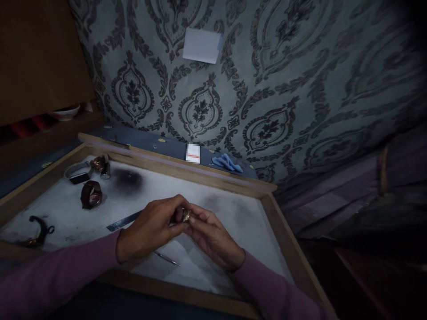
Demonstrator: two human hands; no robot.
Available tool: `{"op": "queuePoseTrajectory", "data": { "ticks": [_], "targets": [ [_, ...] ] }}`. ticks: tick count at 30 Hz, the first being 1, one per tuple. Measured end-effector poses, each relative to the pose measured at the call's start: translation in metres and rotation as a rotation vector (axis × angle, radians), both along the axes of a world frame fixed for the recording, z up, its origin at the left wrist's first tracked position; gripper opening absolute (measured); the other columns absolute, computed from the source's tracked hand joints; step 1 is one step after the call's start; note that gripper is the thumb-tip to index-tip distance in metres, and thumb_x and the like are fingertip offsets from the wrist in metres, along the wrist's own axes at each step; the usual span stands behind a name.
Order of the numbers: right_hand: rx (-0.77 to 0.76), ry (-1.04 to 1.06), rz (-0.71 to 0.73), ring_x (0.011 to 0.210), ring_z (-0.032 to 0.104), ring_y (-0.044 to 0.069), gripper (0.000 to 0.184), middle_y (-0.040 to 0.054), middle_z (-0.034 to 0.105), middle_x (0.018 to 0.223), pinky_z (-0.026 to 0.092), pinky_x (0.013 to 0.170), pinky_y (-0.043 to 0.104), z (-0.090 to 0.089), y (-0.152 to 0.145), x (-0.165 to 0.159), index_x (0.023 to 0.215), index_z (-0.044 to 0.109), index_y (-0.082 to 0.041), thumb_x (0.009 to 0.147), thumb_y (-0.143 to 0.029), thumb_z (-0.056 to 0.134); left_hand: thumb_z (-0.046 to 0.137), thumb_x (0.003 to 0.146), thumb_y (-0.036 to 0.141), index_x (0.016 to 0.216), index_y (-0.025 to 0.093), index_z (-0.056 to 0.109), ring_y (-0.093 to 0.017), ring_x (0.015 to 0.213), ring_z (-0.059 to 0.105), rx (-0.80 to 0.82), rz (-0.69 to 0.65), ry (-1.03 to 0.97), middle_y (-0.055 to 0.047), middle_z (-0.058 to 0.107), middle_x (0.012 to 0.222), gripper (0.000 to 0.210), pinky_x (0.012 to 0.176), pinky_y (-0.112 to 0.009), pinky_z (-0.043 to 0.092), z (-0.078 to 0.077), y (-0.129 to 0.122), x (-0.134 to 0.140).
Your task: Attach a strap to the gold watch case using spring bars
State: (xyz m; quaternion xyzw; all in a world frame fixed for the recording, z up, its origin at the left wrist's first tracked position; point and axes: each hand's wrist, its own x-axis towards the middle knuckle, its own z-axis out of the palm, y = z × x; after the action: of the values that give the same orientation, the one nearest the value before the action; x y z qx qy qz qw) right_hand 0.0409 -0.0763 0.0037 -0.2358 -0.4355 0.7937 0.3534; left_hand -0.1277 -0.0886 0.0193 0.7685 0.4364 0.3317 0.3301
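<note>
Patterned grey wallpaper (267,89) fills the upper frame above a wood-rimmed white surface (233,213). At centre, left hand (150,229) and right hand (213,238) meet, fingers pinched closed around a small gold watch piece (186,216). Other watches (90,194) lie at left; a thin metal tool (166,258) lies below the hands.

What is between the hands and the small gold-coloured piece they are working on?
Nothing visible. The left hand and the right hand both pinch the small gold-coloured piece directly with their fingertips, above the white tray. The thin metal tool lies below them, untouched.
</note>
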Motion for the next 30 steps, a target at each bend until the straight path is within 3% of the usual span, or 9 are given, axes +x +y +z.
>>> {"op": "queuePoseTrajectory", "data": {
  "ticks": [15, 22, 30],
  "targets": [
    [-0.037, -0.024, 0.003, 0.101, 0.063, 0.018, 0.032, 0.0067, 0.069, 0.105, 0.047, 0.094, 0.031, -0.006, 0.001, -0.001, 0.109, 0.064, -0.018, 0.080, -0.027, 0.070, 0.062, 0.085, 0.019, 0.105, 0.021, 0.060, -0.015, 0.077, 0.055, 0.015, -0.094, 0.118, 0.000, 0.059, 0.087, 0.020, 0.067, -0.026, 0.041, -0.004, 0.006, -0.005],
    [-0.043, -0.014, 0.006, 0.104, 0.063, 0.019, 0.032, 0.0074, 0.070, 0.106, 0.048, 0.096, 0.036, -0.010, 0.001, -0.001, 0.110, 0.064, -0.018, 0.079, -0.025, 0.070, 0.064, 0.087, 0.029, 0.097, 0.019, 0.057, -0.018, 0.083, 0.054, 0.073, -0.105, 0.142, -0.002, 0.057, 0.088, 0.016, 0.071, -0.028, 0.043, -0.005, 0.007, -0.007],
    [-0.006, -0.040, 0.016, 0.097, 0.064, 0.018, 0.026, 0.0074, 0.069, 0.103, 0.049, 0.088, 0.032, -0.015, 0.003, 0.000, 0.104, 0.065, -0.017, 0.079, -0.024, 0.068, 0.061, 0.088, 0.026, 0.094, 0.018, 0.055, -0.018, 0.079, 0.053, 0.162, -0.095, 0.212, -0.002, 0.057, 0.086, 0.011, 0.068, -0.028, 0.041, -0.005, 0.005, -0.009]
  ]
}}
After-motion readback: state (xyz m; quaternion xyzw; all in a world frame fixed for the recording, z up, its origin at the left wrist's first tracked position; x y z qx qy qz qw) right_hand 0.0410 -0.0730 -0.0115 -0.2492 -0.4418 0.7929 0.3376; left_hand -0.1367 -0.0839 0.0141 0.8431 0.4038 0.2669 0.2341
